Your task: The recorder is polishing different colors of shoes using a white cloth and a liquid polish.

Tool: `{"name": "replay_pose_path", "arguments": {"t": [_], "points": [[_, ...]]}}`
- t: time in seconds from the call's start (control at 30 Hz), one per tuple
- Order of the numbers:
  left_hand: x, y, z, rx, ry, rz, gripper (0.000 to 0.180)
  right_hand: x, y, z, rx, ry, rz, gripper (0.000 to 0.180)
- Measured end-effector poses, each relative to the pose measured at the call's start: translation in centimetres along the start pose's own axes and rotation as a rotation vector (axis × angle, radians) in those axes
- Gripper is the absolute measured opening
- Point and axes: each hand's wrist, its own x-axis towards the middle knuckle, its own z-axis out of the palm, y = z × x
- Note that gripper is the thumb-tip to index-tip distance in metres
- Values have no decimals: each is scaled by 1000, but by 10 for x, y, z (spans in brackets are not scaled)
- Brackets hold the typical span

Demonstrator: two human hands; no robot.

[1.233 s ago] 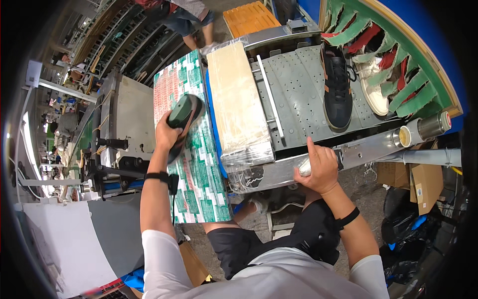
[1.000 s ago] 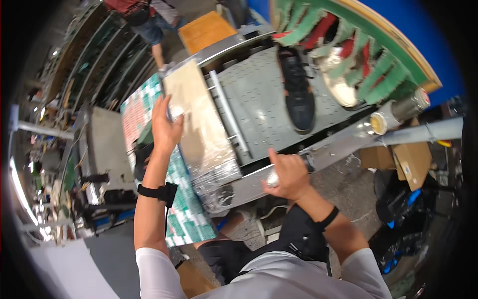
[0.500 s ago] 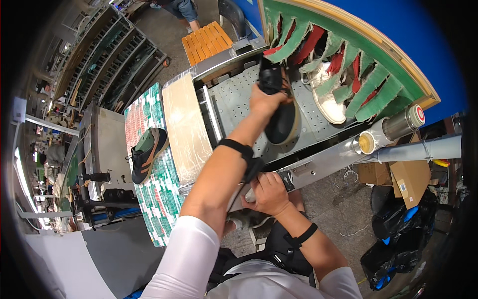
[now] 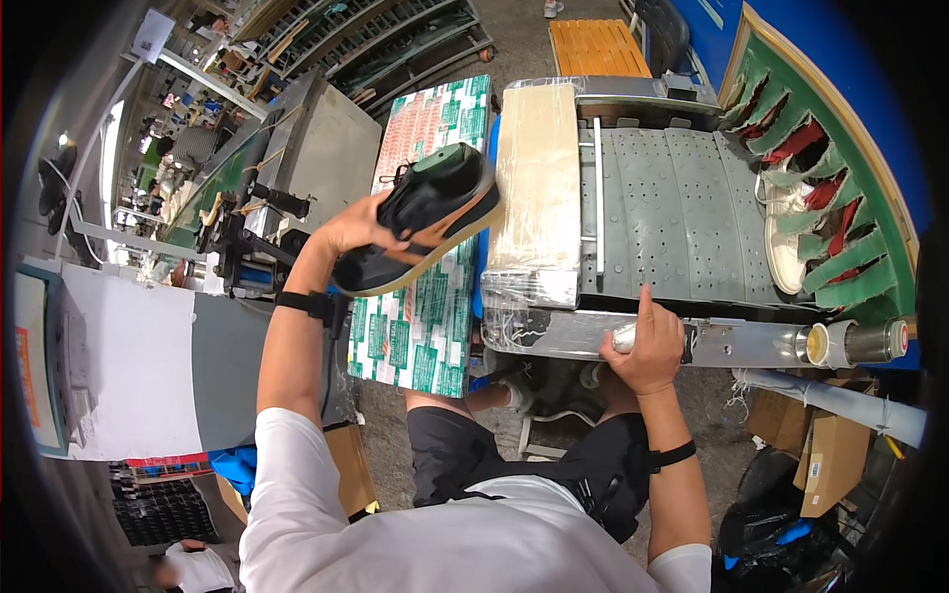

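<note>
The left hand (image 4: 361, 225) has come back from the grey belt (image 4: 672, 208) and now holds the black shoe (image 4: 425, 219) tight, up in the air over the green and white patterned desk (image 4: 420, 326); half a second ago that hand was reaching far over the belt for it. The right hand (image 4: 647, 346) stays closed around a small silver can (image 4: 625, 339) at the belt's front edge, one finger pointing up; a white shoe (image 4: 781, 242) sits in the green rack (image 4: 840, 227).

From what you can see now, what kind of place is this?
Probably a shoe factory line: the left hand holds a black shoe, a grey conveyor belt runs ahead, and more shoes sit in a green rack.
</note>
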Motion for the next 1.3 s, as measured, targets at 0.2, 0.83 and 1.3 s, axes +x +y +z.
{"name": "replay_pose_path", "arguments": {"t": [0.2, 0.83, 1.3], "points": [[-15, -145, 69, 431, 514, 77, 132, -9, 6, -1, -52, -36, 28, 96], [67, -171, 72, 721, 816, 254, 98, -11, 2, -10, 14, 11, 72, 97], [186, 179, 298, 377, 294, 693, 63, -7, 8, -10, 111, -26, 65, 82]]}}
